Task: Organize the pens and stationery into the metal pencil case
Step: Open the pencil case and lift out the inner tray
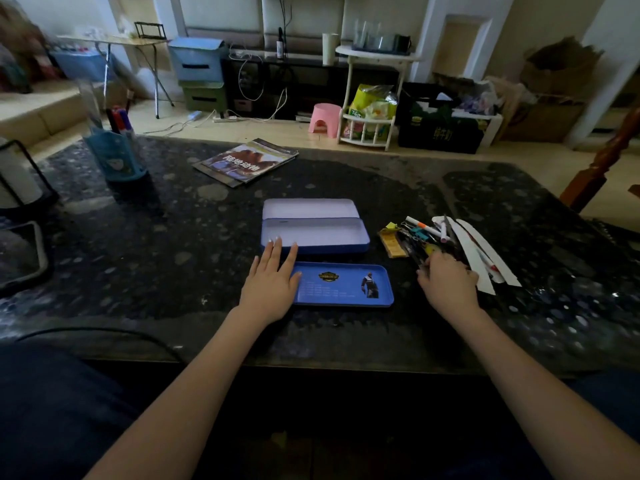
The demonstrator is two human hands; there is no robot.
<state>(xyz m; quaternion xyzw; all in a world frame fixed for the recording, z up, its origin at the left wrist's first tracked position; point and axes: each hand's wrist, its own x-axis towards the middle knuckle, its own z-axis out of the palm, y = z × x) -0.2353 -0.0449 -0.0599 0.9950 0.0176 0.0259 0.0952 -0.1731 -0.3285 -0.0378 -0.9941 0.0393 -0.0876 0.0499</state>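
The metal pencil case (pixel 313 233) lies open and empty on the dark table (pixel 173 271), its lid folded back on the far side. This leaves the bottom tray clear to receive things. A separate blue tray (pixel 343 285), probably the case's insert, lies flat just on the near side of it.

The left hand (pixel 272 278) rests flat with fingers spread, fingertips touching the case's near-left wall and the palm's edge against the insert. That looks like a steadying hold, to keep the light tin from sliding.

The right hand (pixel 448 280) is curled over the near end of the pile of pens and stationery (pixel 433 237), well to the right of the case. Its fingers seem closed around dark pens, though the blur there leaves it unclear exactly what they pinch. White paper strips (pixel 485 258) fan out just beyond that grip.

Between pile and case the table is bare, so the path looks free. A magazine (pixel 246 161) and a blue pen holder (pixel 117 154) sit far from both hands.
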